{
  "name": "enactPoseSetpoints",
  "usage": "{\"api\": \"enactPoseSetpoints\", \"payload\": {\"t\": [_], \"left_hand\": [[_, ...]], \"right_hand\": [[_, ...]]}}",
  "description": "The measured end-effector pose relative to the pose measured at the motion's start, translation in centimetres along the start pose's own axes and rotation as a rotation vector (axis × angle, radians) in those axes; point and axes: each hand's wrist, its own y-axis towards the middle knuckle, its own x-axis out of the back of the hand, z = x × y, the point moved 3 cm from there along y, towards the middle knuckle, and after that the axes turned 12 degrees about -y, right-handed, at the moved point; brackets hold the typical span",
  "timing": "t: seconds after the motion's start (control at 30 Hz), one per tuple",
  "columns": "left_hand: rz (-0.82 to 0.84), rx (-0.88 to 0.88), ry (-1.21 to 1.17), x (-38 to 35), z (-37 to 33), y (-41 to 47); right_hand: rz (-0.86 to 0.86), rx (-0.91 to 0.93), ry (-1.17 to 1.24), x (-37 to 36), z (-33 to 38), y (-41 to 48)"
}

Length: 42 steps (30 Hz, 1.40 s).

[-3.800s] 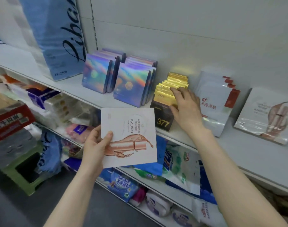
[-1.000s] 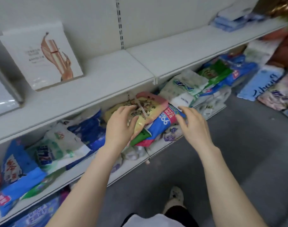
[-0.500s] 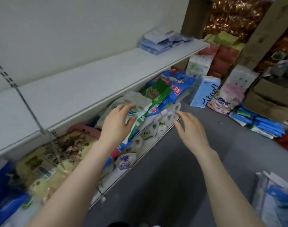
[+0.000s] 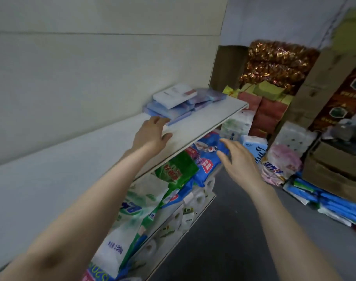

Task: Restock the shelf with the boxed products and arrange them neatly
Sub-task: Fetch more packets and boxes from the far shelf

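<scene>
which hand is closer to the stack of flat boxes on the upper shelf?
Left. The left hand is over the upper shelf, fingertips at the near edge of the stack of flat boxes. The right hand is off the shelf, lower, in front of the bags.

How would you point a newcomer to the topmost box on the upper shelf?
Follow the white upper shelf to its far end, just beyond the left hand. A loose pile of flat bluish boxes lies there, and the topmost box rests on them: the only white one, with a reddish patch at one end.
</scene>
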Motion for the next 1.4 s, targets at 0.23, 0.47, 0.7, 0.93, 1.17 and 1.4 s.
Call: {"api": "enactPoseSetpoints", "payload": {"t": [0.23,0.47,0.7,0.93,1.17,1.4], "left_hand": [[0.045,0.000,0.099,-6.4,4.3,16.8],[0.133,0.115,0.339,-9.7,6.9,22.2],[0.105,-0.072,0.454,-7.8,7.1,16.5],[-0.046,0.339,0.165,-6.0,5.2,9.8],[-0.322,0.755,0.043,-8.1,4.2,10.6],[-0.651,0.986,-0.365,-6.4,3.9,11.2]], "right_hand": [[0.031,0.036,0.042,-2.9,-3.3,12.8],[-0.002,0.106,0.075,-5.5,-5.8,23.5],[0.017,0.174,0.210,-9.9,-6.7,35.1],[-0.048,0.594,-0.168,-14.8,-4.8,38.6],[-0.178,0.503,0.092,-12.3,-3.6,34.8],[0.262,0.582,0.186,-13.2,-4.0,40.2]]}}
